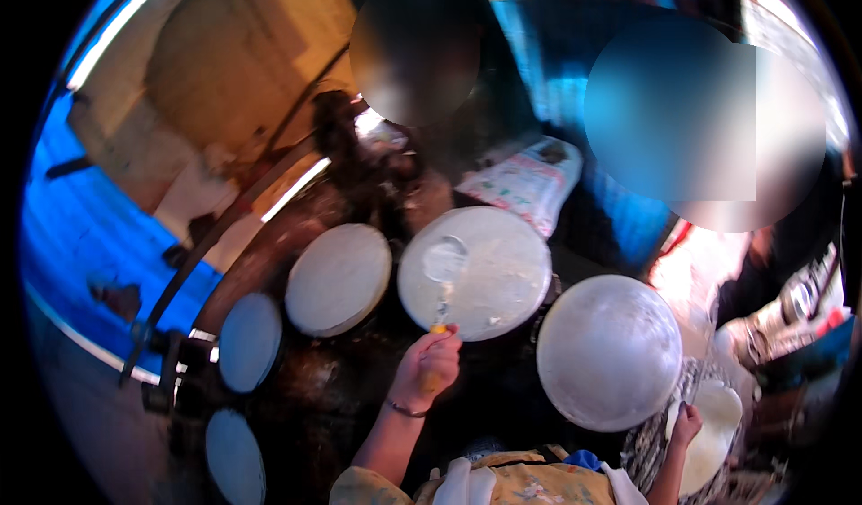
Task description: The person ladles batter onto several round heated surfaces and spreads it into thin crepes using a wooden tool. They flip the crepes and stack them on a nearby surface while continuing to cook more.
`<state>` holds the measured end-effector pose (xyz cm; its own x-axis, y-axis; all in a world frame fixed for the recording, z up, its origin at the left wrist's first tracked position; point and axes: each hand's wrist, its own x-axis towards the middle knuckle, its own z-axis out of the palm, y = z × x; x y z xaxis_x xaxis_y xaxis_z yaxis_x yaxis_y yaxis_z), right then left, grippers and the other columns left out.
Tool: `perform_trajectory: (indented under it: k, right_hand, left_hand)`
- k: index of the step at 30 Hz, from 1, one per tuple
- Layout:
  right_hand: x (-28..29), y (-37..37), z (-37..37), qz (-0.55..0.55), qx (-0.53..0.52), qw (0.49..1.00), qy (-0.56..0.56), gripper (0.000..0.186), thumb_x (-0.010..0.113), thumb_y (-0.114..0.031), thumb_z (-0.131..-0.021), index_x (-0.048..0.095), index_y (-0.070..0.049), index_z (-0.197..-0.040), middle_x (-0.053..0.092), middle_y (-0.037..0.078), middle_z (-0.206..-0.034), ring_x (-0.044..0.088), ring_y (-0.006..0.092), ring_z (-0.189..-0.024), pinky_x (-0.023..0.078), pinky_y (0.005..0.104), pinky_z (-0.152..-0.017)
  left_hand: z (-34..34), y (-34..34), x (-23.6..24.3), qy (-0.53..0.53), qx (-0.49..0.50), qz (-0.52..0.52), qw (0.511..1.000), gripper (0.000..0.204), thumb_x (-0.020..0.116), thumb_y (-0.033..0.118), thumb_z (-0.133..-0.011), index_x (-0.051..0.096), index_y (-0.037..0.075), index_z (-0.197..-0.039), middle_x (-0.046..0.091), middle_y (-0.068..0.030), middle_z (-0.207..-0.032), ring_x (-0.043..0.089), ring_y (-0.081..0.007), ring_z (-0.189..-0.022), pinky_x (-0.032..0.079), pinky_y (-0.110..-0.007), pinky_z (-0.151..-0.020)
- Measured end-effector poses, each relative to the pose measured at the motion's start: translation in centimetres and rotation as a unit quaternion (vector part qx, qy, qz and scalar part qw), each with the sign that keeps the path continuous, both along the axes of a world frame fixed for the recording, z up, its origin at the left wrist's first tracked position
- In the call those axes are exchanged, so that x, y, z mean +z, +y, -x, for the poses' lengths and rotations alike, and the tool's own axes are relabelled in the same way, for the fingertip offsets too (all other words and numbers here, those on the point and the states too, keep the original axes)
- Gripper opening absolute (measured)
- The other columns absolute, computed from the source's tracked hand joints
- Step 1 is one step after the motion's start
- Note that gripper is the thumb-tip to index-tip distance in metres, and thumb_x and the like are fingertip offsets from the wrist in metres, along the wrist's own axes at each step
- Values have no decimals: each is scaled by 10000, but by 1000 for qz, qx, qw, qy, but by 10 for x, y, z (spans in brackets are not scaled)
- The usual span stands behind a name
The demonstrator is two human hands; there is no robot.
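Observation:
My left hand (428, 362) is wrapped round the yellow handle of a ladle (443, 300). Its round, pale end rests against or just above a large round white plate (509, 287), which has wet-looking streaks and small pale bits on it. Out to the right, my right hand (687, 423) is closed at the near-left edge of a thin, pale, round sheet (717, 424), and its fingers seem to grip that edge. The sheet lies over a rough grey-and-white surface. Between my hands is a smooth silvery round lid (611, 352).
To the left stand several more round lids, among them a whitish one (338, 280) and a bluish one (250, 342). A printed cloth or bag (532, 180) lies behind the plate. Blurred patches cover the far side, near blue sheeting (108, 236). A dark metal bar runs at left.

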<state>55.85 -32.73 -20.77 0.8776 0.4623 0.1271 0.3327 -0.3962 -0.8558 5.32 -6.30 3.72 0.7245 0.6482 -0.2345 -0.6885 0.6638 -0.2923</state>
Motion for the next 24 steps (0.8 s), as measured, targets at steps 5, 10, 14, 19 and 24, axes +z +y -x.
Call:
perform_trajectory:
  k: [5, 10, 14, 19, 24]
  right_hand:
    - [9, 89, 1, -109, 105, 984, 95, 117, 550, -42, -857, 640, 28, -883, 603, 25, -715, 512, 87, -645, 424, 232, -614]
    - [106, 158, 139, -14, 260, 931, 254, 322, 496, -142, -899, 543, -30, -1198, 463, -31, -605, 375, 52, -409, 309, 220, -352]
    - [110, 191, 247, 36, 331, 898, 288, 352, 514, -212, -926, 531, -84, -1253, 415, -67, -593, 367, 41, -436, 317, 201, -373]
    - [58, 219, 327, -4, 295, 947, 125, 363, 478, -270, -944, 526, -100, -1261, 455, -52, -641, 462, 82, -560, 382, 248, -506]
    - [47, 191, 424, 106, 391, 914, 13, 375, 523, -221, -890, 496, -175, -1262, 573, 213, -768, 587, 375, -741, 473, 439, -660]
  left_hand:
    - [20, -60, 18, -162, 74, -107, 978, 263, 398, 77, -940, 441, -3, -1187, 380, -2, -619, 366, -50, -407, 374, -181, -411]
    - [67, -99, -8, 72, 201, -149, 965, 283, 401, 72, -944, 441, 7, -1216, 350, 34, -622, 370, -22, -453, 355, -174, -402]
    - [111, -147, -26, -105, 306, 4, 946, 217, 345, 91, -964, 442, -12, -1129, 350, 29, -591, 363, -2, -407, 349, -147, -392]
    - [161, -180, -44, -3, 321, 13, 947, 266, 365, 109, -965, 435, -38, -1175, 385, 5, -619, 414, -39, -462, 409, -189, -458]
    - [206, -187, -49, 1, 329, 22, 944, 269, 359, 131, -970, 422, -22, -1182, 385, -6, -625, 411, -49, -471, 392, -190, -454]
